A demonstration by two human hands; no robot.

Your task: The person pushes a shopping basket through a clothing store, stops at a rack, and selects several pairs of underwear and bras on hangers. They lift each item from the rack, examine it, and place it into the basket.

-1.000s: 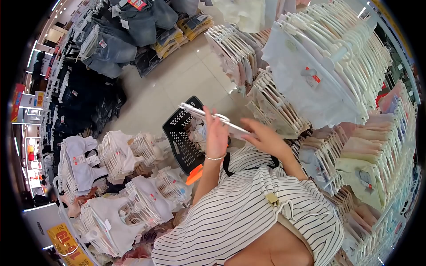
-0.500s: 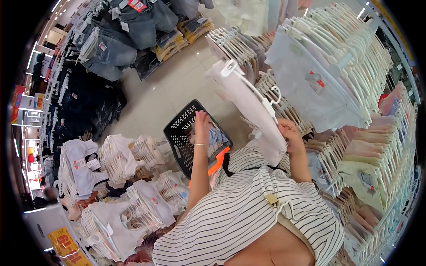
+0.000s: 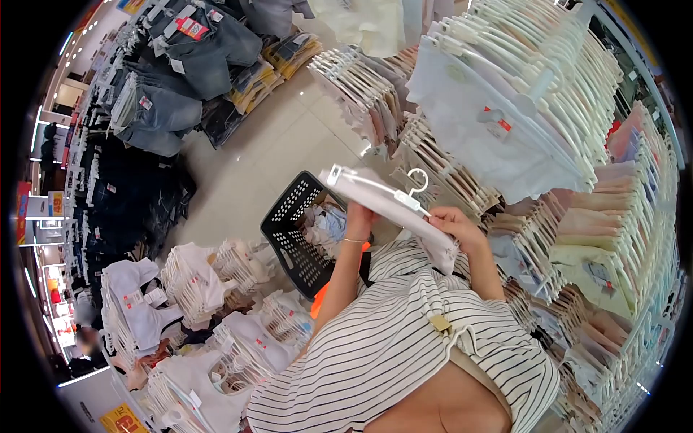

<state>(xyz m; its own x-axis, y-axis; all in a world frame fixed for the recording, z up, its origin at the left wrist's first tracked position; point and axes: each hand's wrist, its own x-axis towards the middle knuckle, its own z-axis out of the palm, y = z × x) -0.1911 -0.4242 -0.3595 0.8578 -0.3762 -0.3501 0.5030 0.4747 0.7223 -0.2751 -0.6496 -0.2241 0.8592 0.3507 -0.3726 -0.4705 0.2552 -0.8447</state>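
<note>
A pale pink garment (image 3: 393,214), apparently underwear, hangs from a white clip hanger (image 3: 415,198) in front of my body. My right hand (image 3: 456,225) is closed on the hanger and garment near its right end, below the hook. At the other side my left hand (image 3: 360,220) grips the garment's lower edge, its fingertips partly hidden by the fabric. Below and left of it is a black perforated shopping basket (image 3: 278,229), with folded blue and pale clothes (image 3: 326,224) inside.
Racks of pale underwear on white hangers (image 3: 498,119) crowd the right side. White bras (image 3: 195,270) hang at lower left. Denim shorts (image 3: 209,54) and dark clothes (image 3: 123,209) line the upper left. Tiled floor (image 3: 253,144) runs between.
My left hand has moved from over the basket to the garment and taken hold of it. The garment has tilted flatter and lower. The view has shifted slightly.
</note>
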